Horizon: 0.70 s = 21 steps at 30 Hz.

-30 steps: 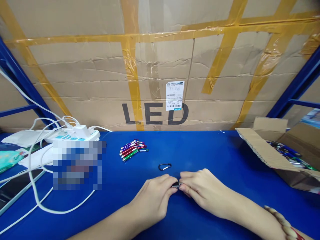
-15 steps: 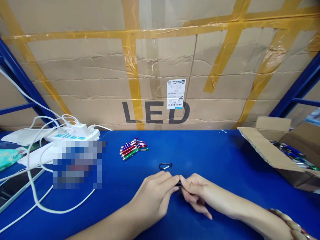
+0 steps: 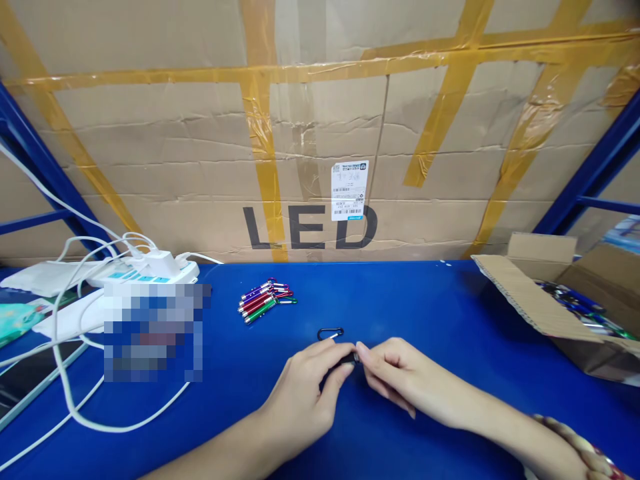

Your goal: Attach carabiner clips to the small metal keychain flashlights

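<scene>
Near the front middle of the blue table, my left hand (image 3: pixel 313 387) is closed round a small black object (image 3: pixel 349 359), mostly hidden by the fingers. My right hand (image 3: pixel 393 373) pinches the right end of the same object between thumb and index finger. Just beyond my left hand lies a black carabiner (image 3: pixel 331 333) with a silver gate. Farther back and to the left, several small metal flashlights (image 3: pixel 260 303) in purple, red and green lie side by side, with coloured clips at their ends.
An open cardboard box (image 3: pixel 590 293) with pen-like metal items stands at the right. At the left are a white power strip (image 3: pixel 170 270), looping white cables and a dark device (image 3: pixel 30 380). A large cardboard carton (image 3: pixel 200 160) forms the back wall.
My left thumb has dropped lower, and more of the black object shows between the hands. The right-hand fingers have drawn in slightly. The view has shifted a little.
</scene>
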Tool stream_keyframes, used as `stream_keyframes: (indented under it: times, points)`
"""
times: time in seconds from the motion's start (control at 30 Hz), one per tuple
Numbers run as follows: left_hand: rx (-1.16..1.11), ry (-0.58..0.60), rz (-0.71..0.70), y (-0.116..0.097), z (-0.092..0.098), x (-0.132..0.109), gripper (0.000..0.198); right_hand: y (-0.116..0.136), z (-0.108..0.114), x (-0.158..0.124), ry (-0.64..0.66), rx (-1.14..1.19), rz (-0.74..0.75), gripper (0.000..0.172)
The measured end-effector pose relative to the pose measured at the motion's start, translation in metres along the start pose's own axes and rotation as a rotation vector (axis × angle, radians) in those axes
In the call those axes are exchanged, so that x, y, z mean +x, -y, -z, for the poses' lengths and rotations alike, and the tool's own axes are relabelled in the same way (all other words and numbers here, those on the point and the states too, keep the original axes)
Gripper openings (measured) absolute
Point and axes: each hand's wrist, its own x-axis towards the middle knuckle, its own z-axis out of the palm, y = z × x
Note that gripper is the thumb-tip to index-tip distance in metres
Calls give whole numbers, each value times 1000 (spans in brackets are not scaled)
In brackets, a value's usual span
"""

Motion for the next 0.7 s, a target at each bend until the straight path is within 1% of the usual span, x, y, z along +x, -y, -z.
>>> stream_keyframes:
  times: [0.07,0.1,0.13,0.2,0.27,0.33,0.4,0.47,0.6,0.7]
  points:
    - [-6,-13,27,0,0,0,23,1,3,-2,-171,-319,116,51]
    - [-11,-14,37,0,0,0,23,1,6,-3,-237,-464,189,44]
    - [-18,-11,42,-1,0,1,23,2,8,-4,-271,-580,260,37]
    - [-30,4,31,-2,1,1,23,1,11,-5,-248,-728,380,29]
    - [-24,21,15,-3,2,1,22,0,14,-4,-200,-834,463,31]
    - [-2,45,19,-4,2,0,22,-3,15,-3,-182,-932,517,36]
    - [21,72,36,-4,2,0,23,-4,17,-3,-164,-989,545,40]
    - [32,94,44,-4,1,1,23,-4,18,-2,-129,-979,545,41]
    - [27,109,41,-4,1,1,22,1,21,-4,-51,-891,479,38]
    - [34,117,37,-3,0,0,22,4,22,-5,-28,-854,436,38]
